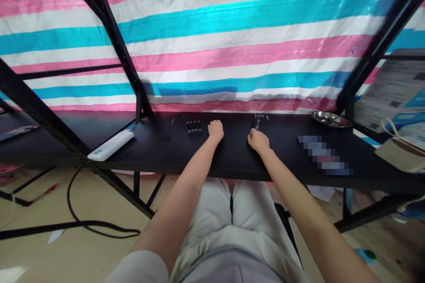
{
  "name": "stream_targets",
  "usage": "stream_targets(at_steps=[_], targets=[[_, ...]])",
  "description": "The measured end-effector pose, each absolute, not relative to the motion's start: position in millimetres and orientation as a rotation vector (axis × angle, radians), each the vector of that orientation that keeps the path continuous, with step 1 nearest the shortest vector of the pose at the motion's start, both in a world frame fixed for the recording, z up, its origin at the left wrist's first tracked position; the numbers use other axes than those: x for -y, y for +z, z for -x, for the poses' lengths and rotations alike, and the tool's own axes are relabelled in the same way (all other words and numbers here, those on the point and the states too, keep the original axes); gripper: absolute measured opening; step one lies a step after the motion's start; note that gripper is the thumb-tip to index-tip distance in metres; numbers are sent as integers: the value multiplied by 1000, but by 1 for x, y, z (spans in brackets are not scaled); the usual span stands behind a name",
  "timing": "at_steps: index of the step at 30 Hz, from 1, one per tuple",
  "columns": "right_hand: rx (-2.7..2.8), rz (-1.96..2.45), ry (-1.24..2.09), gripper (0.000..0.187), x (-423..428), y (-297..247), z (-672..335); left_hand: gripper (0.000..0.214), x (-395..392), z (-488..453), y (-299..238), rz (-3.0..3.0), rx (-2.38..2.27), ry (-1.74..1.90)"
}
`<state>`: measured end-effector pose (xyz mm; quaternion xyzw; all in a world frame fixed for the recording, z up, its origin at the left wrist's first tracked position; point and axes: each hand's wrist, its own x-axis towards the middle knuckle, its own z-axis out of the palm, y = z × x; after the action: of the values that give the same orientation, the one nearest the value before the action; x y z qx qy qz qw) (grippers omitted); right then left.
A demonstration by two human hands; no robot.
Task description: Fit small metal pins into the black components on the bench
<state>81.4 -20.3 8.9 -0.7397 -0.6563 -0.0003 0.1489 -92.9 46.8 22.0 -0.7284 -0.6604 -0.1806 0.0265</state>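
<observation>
Perhaps a sideways slip by the left hand (216, 131), curled so any contents are hidden, could scatter the dark cylinders (195, 126) near it on the surface (166, 148), while the right hand (259, 140), curled at a slim tube (257, 124), grip unclear, could let that roll if loose.

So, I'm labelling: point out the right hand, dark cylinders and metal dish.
Right hand (259, 140), head view: back of the hand.
Dark cylinders (195, 126), head view: body of one in the row.
Metal dish (330, 120), head view: inner surface.
</observation>
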Motion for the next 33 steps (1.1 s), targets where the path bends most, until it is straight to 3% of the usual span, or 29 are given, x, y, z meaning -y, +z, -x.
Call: stream_targets(at_steps=[5, 12, 17, 33], targets=[[1890, 2095, 8, 21, 20, 7, -82, 22, -48, 103, 18, 2373, 1936, -547], [1925, 1584, 42, 37, 26, 10, -67, 19, -5, 104, 15, 2617, 1254, -1189], [1965, 1424, 44, 39, 34, 13, -63, 24, 18, 102, 18, 2606, 954, -1302], [1944, 1362, 20, 38, 40, 15, -59, 14, 13, 102, 15, 2731, 1140, -1810]])
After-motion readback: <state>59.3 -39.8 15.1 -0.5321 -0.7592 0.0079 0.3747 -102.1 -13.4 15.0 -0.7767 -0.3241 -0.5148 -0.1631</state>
